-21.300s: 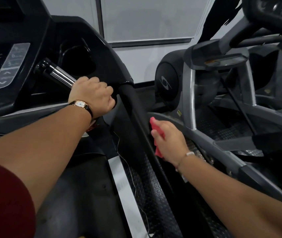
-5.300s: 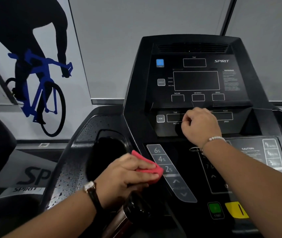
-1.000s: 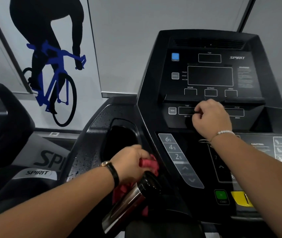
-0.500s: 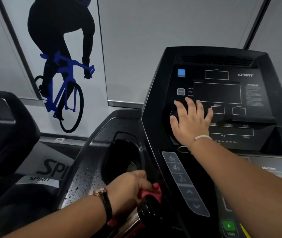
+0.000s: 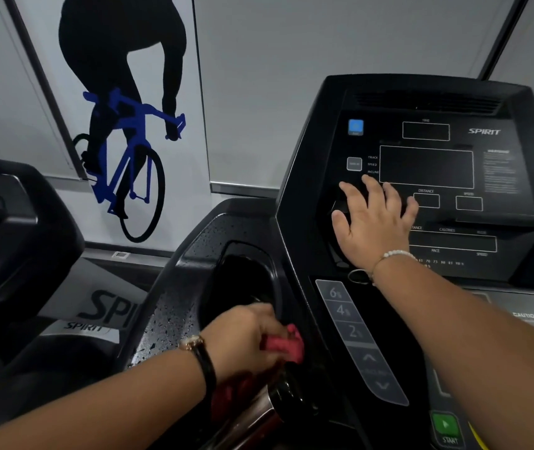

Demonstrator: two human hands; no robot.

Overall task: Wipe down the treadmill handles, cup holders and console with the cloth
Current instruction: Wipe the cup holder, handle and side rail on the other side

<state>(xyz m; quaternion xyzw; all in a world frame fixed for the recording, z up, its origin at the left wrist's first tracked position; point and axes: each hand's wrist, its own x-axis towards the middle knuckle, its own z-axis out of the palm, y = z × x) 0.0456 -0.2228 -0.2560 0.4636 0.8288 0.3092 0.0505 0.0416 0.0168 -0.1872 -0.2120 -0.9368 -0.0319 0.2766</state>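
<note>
The cloth (image 5: 284, 347) is clamped in the curled fingers of the left hand (image 5: 242, 341), just above the handle (image 5: 259, 417), at the near rim of the cup holder (image 5: 244, 258). Farther off, the right hand (image 5: 372, 228) is laid flat on the console (image 5: 428, 167), fingers spread apart

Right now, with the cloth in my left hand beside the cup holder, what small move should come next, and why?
Probably slide the cloth forward into the cup holder and round its rim. Your left hand grips the cloth at the holder's near edge, the panel beside it is speckled with droplets, and your right hand rests flat on the console.
</note>
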